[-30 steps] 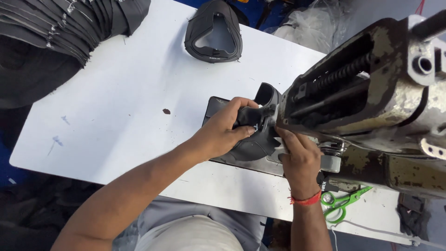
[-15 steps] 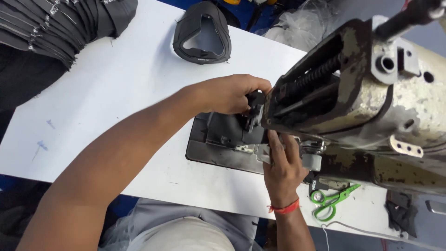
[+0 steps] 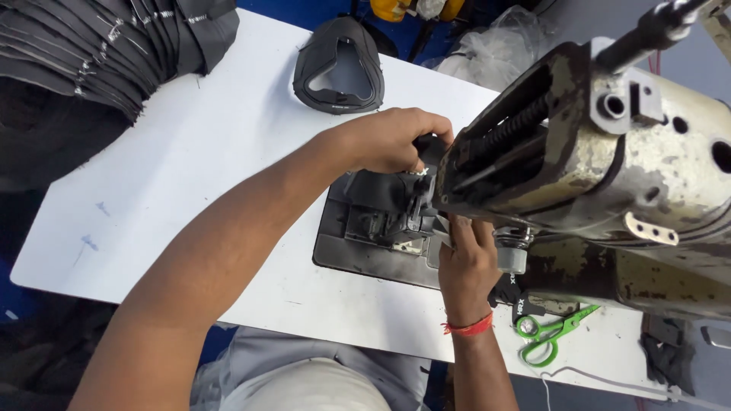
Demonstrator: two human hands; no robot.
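Both hands, left (image 3: 392,141) and right (image 3: 464,259), gripped the black piece (image 3: 381,190) under the sewing machine (image 3: 594,175); fingers risked the needle

White table (image 3: 228,152), green scissors (image 3: 550,335), black fabric piece (image 3: 339,67), red wristband (image 3: 468,329).

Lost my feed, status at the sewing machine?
Left hand grips black piece at needle. Right hand steadies beneath machine head. Green scissors lie clear.

Two hands (image 3: 392,141), one scissors (image 3: 550,332).
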